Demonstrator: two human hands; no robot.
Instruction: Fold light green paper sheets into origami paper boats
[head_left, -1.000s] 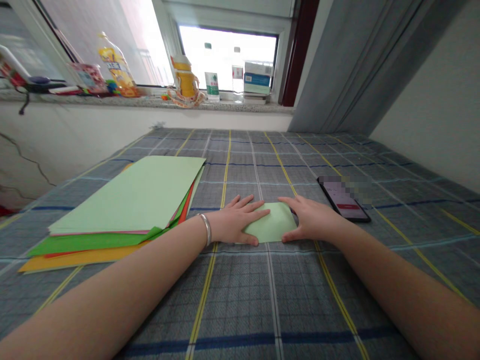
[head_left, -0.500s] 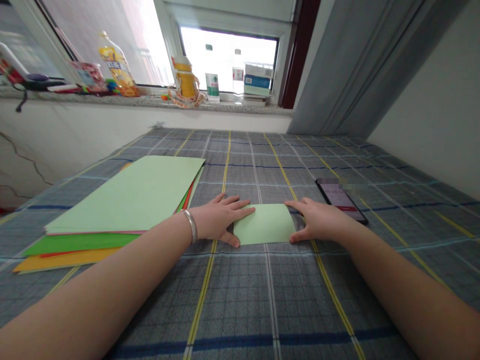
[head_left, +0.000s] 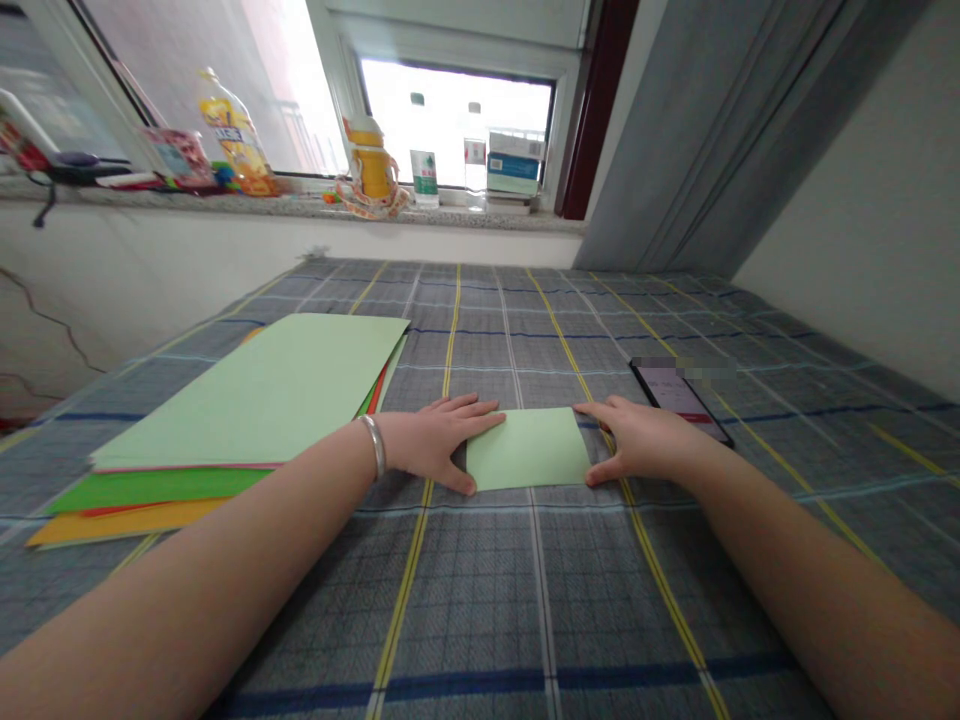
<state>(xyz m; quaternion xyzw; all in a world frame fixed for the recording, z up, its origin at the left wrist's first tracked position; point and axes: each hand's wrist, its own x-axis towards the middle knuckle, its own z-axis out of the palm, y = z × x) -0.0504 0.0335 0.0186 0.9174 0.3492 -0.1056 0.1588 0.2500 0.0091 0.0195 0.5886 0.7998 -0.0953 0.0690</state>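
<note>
A small light-green sheet of paper (head_left: 529, 450) lies on the checked cloth in front of me. At its left edge, my left hand (head_left: 442, 440) lies spread, with fingertips on the upper left corner and the thumb by the lower left one. A silver bangle (head_left: 374, 447) circles that wrist. My right hand (head_left: 637, 438) is at the opposite edge, its thumb and index finger apart beside the two right corners; its other fingers are partly hidden. Neither hand is closed around the paper.
To the left lies a stack of large coloured paper sheets (head_left: 255, 390), light green on top. A phone (head_left: 679, 400) rests beyond my right hand. On the windowsill (head_left: 300, 205) stand a yellow-labelled bottle (head_left: 236, 135), a yellow cup (head_left: 370, 165), clear bottles and boxes (head_left: 514, 165).
My right hand has shifted very slightly to the right, its fingertips now nearer the outside of the paper's corners. The paper's right edge looks less bowed. My left hand has moved slightly left.
</note>
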